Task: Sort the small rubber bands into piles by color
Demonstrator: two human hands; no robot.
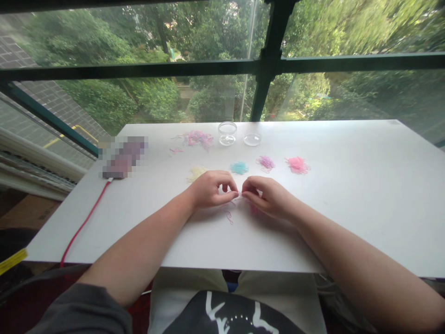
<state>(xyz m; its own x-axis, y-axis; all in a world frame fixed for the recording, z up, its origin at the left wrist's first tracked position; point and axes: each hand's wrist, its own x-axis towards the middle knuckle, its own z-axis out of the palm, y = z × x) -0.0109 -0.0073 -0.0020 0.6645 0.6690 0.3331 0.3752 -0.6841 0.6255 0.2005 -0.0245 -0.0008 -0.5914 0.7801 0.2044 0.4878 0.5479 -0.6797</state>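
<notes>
Fingertips pinched, my left hand (216,188) and my right hand (267,195) meet over the white table (347,218). Between them is a thin pale-pink rubber band (239,196), partly hidden by the fingers. Below the left fingertips lie a few loose purple-pink rubber bands (228,217). Some deeper pink bands (255,209) show under my right hand. Just beyond the hands are separate small piles of rubber bands: pale yellow (195,174), partly behind my left hand, turquoise (239,167), purple (266,162) and pink (297,164).
A mixed pile of rubber bands (199,138) lies toward the back, beside a clear round jar (227,134) and its clear lid (252,139). At the left is a pixelated phone-like object (125,157) with a red cable (86,217). A dark-framed window (271,55) stands behind the table.
</notes>
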